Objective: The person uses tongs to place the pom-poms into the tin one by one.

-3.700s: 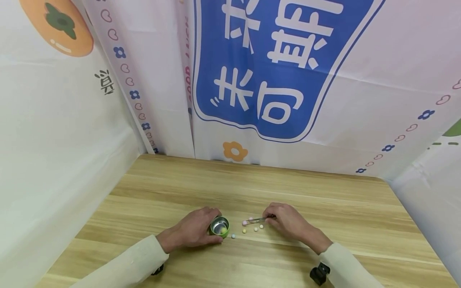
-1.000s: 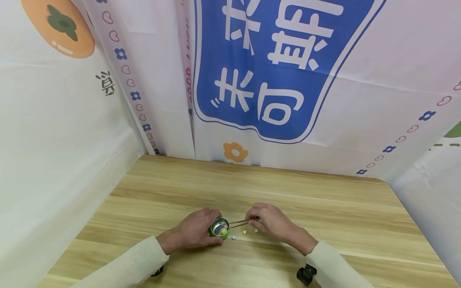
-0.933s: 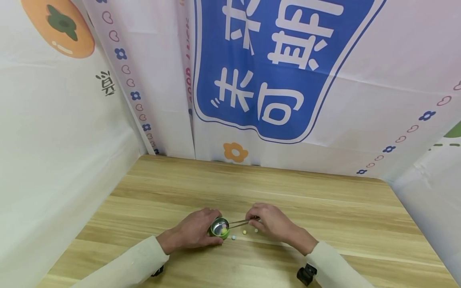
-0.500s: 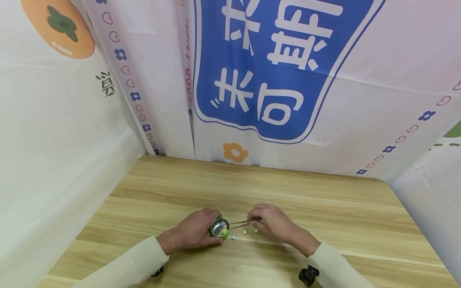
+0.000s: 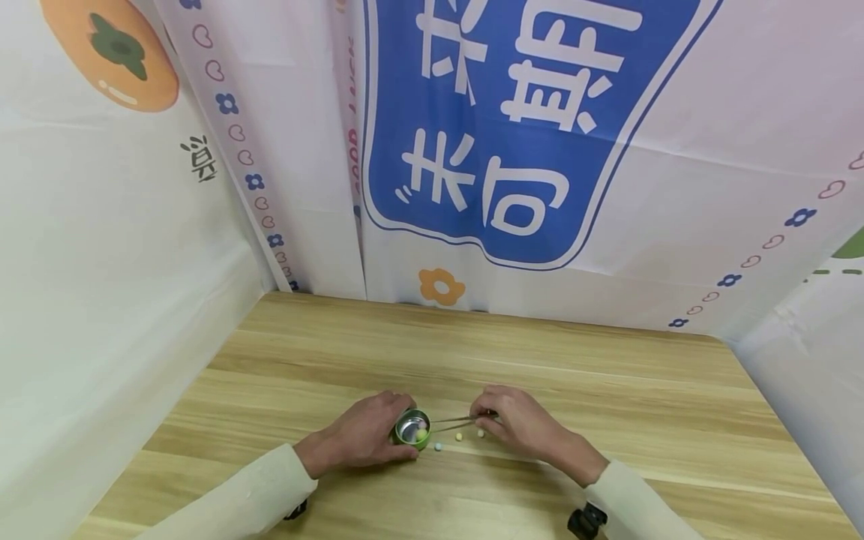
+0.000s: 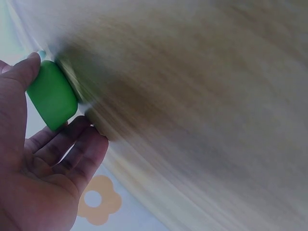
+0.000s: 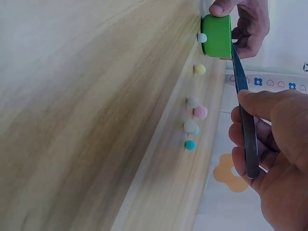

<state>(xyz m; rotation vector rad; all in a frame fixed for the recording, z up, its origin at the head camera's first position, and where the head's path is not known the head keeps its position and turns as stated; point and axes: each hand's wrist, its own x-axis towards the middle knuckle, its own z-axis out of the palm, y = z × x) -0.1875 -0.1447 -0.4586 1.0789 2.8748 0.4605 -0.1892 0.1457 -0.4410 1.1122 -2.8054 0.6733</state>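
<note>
We see a small green tin (image 5: pixel 412 427) standing open on the wooden table (image 5: pixel 607 390), close to the near edge and a little left of the middle. A few small coloured balls lie inside it. Our left hand (image 5: pixel 364 435) wraps around the tin from the left: the thumb (image 6: pixel 21 72) presses one side of the green wall (image 6: pixel 50 96) and the curled fingers (image 6: pixel 72 149) hold the other side, so the tin sits snug between them.

Our right hand (image 5: pixel 523 424) pinches a pair of metal tweezers (image 5: pixel 455 421) between the thumb and the curled fingers (image 7: pixel 262 108). The tweezers reach left from the hand, and their tips lie at the right rim of the tin (image 7: pixel 216 36); we cannot tell whether the tips hold a ball or how far apart they stand.

Just right of the tin, between the two hands, loose balls rest on the table in a short row: a white ball (image 7: pixel 202 37) touching the tin's wall, then a yellow ball (image 7: pixel 199 69), then further along a pale ball (image 7: pixel 193 101), a pink ball (image 7: pixel 200 112), another pale ball (image 7: pixel 190 126) and a teal ball (image 7: pixel 190 145). They lie under the tweezers and the right hand.

Printed cloth with a blue panel (image 5: pixel 513 127) hangs behind the far edge of the table.
</note>
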